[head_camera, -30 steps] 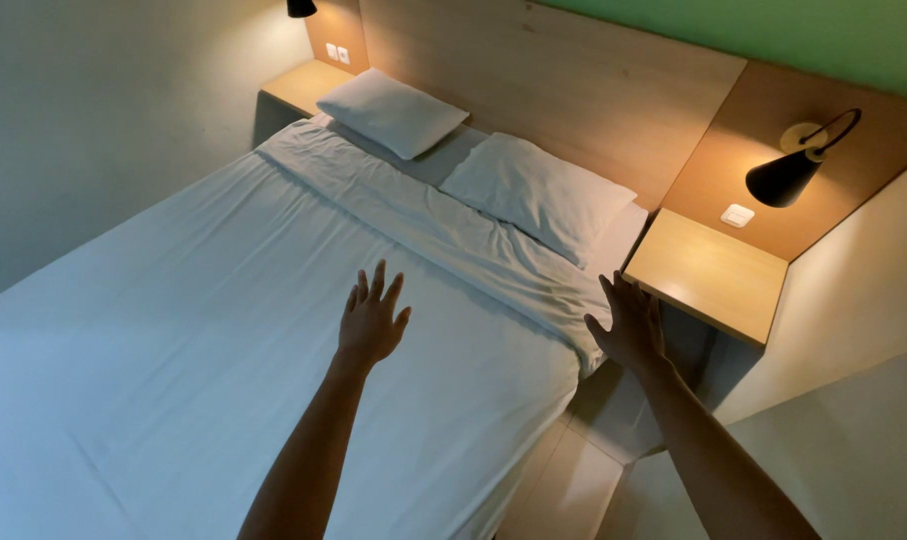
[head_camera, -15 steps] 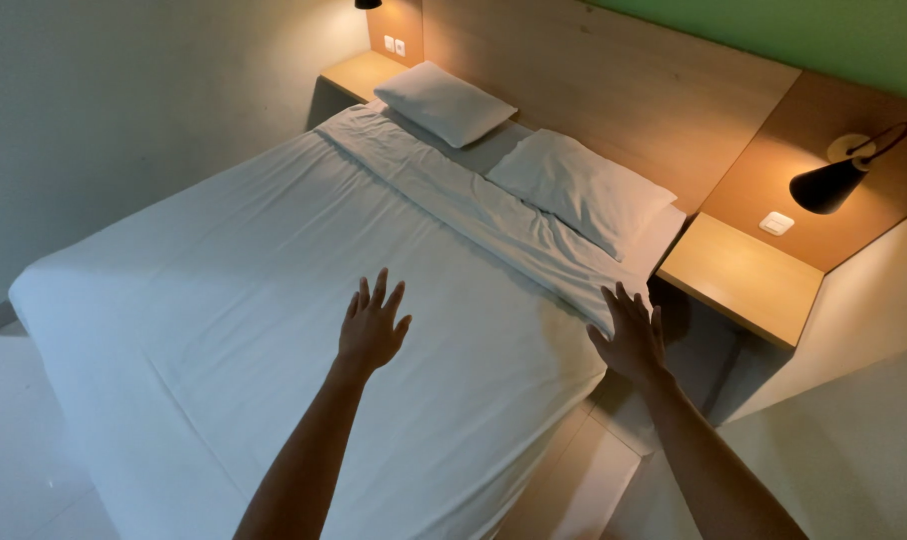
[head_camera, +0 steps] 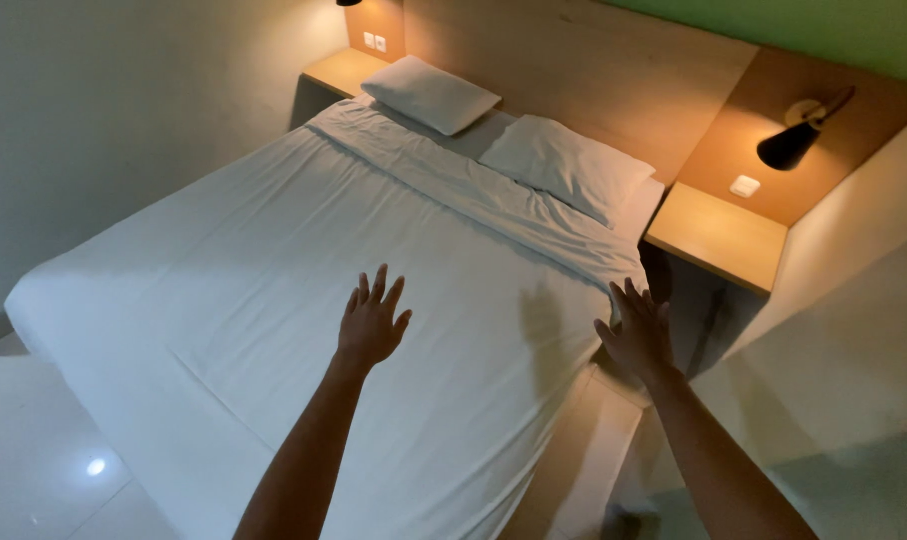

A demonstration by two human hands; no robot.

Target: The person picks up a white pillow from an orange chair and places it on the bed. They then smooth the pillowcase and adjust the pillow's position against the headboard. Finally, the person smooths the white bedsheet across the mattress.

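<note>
White bedding covers the bed (head_camera: 304, 260), which runs from the near left corner to the far wooden headboard (head_camera: 594, 70). The top sheet (head_camera: 274, 250) lies mostly smooth, with a folded-back band (head_camera: 474, 185) crossing just below two white pillows (head_camera: 429, 93) (head_camera: 566, 165) at the far end.

Over the sheet's near middle the left hand (head_camera: 371, 325) is stretched out flat, fingers spread and gripping nothing; whether the palm touches the cloth cannot be told. Beyond the bed's right edge the right hand (head_camera: 637, 335) is likewise open with fingers spread, holding nothing, just beside the corner where the sheet drops over the mattress side. Its shadow falls on the sheet to its left.

Along the right side the sheet's hem hangs down toward a pale strip of bed base (head_camera: 594, 440), and beyond that a narrow, dim gap of floor (head_camera: 834, 400) runs between bed and wall. A wooden bedside shelf (head_camera: 716, 235) juts out at the far right, close to the mattress corner, under a black wall lamp (head_camera: 789, 145) and a white switch (head_camera: 745, 185). A second shelf (head_camera: 346, 72) sits at the far left of the headboard. On the near left, shiny pale floor tile (head_camera: 44, 470) opens wide beside the bed's foot corner.
</note>
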